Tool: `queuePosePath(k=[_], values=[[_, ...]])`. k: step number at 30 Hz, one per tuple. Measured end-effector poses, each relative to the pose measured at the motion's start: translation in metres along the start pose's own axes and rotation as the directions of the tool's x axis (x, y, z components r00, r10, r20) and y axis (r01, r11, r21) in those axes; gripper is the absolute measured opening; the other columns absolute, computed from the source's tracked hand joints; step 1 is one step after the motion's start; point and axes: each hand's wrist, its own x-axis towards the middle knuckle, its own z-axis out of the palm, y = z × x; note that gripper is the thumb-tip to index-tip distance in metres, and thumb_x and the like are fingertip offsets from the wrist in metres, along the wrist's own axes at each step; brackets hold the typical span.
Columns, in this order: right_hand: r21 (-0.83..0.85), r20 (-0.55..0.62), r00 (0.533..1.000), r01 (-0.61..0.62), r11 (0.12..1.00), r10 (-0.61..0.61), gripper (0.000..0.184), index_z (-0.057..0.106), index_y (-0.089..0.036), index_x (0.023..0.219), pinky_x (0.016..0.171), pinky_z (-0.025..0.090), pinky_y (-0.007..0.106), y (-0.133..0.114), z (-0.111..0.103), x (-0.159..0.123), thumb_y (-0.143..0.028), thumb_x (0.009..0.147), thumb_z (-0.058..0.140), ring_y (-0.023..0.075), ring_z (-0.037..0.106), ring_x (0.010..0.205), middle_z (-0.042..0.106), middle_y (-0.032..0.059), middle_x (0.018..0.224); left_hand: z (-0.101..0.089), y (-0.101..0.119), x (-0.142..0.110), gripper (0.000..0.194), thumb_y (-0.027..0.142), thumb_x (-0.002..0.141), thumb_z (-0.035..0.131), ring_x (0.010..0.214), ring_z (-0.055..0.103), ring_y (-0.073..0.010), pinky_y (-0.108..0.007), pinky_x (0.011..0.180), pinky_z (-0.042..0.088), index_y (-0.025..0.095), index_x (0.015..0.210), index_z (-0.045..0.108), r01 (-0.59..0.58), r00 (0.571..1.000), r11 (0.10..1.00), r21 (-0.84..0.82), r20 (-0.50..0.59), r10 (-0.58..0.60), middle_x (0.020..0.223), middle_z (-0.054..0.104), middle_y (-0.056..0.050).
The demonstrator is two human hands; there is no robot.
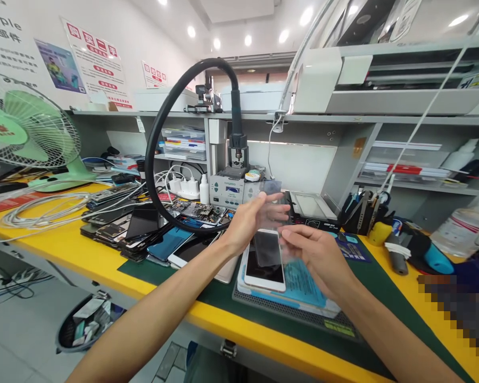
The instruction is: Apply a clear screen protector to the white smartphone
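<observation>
My left hand (249, 221) and my right hand (317, 255) hold a clear screen protector film (268, 234) between them, raised above the bench. The left fingers pinch its upper edge; the right fingers pinch its lower right side. Directly below lies a white smartphone (265, 271), face up, on a blue pad (303, 287) that rests on a dark work mat (287, 314).
A pile of phones and screens (135, 229) lies left of the mat, with coiled white cable (43, 210) and a green fan (27, 133) further left. A black hose arm (171, 133) arcs over the yellow bench (75, 250). Tools (399, 250) and a bottle (463, 229) sit at right.
</observation>
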Motion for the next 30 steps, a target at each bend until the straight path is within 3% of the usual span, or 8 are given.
queuePosePath(k=[4,9,14,18,24,30], values=[[0.013,-0.103,0.993,0.056,0.998,-0.054,0.041,0.083,-0.016,0.089,0.063,0.051,0.032,-0.004,-0.001,0.001,-0.05,0.067,0.09,0.0164,0.06,0.069,0.074,0.0085,0.084,-0.004,-0.006,0.001,0.04,0.047,0.083,0.081,0.084,0.074,-0.0231,-0.042,0.086,0.059,0.011,0.1,0.079,-0.015,1.0,0.987,0.157,-0.015,0.017,0.098,0.079,-0.014],[0.066,-0.21,0.976,0.069,0.995,-0.054,0.045,0.084,-0.017,0.097,0.062,0.051,0.031,-0.004,-0.006,0.005,-0.048,0.064,0.092,0.0185,0.061,0.076,0.075,0.0083,0.086,-0.003,-0.007,-0.002,0.038,0.048,0.077,0.085,0.068,0.07,-0.0166,-0.031,0.07,0.058,0.011,0.083,0.077,0.042,0.999,0.952,0.304,0.008,-0.047,0.078,0.076,-0.008],[0.061,-0.116,0.99,0.083,0.995,-0.076,0.04,0.084,-0.018,0.094,0.066,0.054,0.031,-0.001,-0.011,0.007,-0.047,0.068,0.091,0.0199,0.064,0.083,0.075,0.0076,0.089,-0.004,-0.004,-0.003,0.039,0.048,0.073,0.085,0.064,0.069,-0.0151,-0.027,0.065,0.056,0.011,0.078,0.075,0.061,0.997,0.94,0.336,0.026,-0.074,0.074,0.074,-0.008],[0.005,-0.02,0.997,0.07,0.998,-0.07,0.043,0.083,-0.019,0.1,0.079,0.057,0.035,0.0,-0.011,0.008,-0.047,0.069,0.091,0.0215,0.069,0.089,0.079,0.0081,0.097,-0.005,-0.004,-0.005,0.037,0.047,0.074,0.083,0.064,0.069,-0.0158,-0.026,0.064,0.055,0.011,0.074,0.075,0.063,0.976,0.919,0.39,0.167,-0.138,0.071,0.074,-0.008],[-0.105,0.029,0.998,0.06,0.993,-0.057,0.043,0.085,-0.017,0.1,0.077,0.057,0.036,0.001,-0.01,0.008,-0.051,0.074,0.088,0.0195,0.068,0.077,0.079,0.0086,0.089,-0.006,0.0,-0.006,0.031,0.043,0.075,0.08,0.06,0.067,-0.0152,-0.027,0.064,0.055,0.013,0.069,0.077,0.115,0.931,0.883,0.455,0.261,-0.255,0.07,0.074,-0.006],[0.036,-0.18,0.982,0.065,0.997,-0.058,0.042,0.085,-0.017,0.088,0.061,0.052,0.029,-0.007,-0.021,0.015,-0.045,0.06,0.097,0.0168,0.062,0.072,0.075,0.0065,0.083,-0.009,0.006,-0.005,0.03,0.042,0.073,0.081,0.052,0.064,-0.0136,-0.025,0.053,0.048,0.013,0.068,0.078,0.177,0.894,0.876,0.449,0.299,-0.334,0.073,0.077,-0.009]])
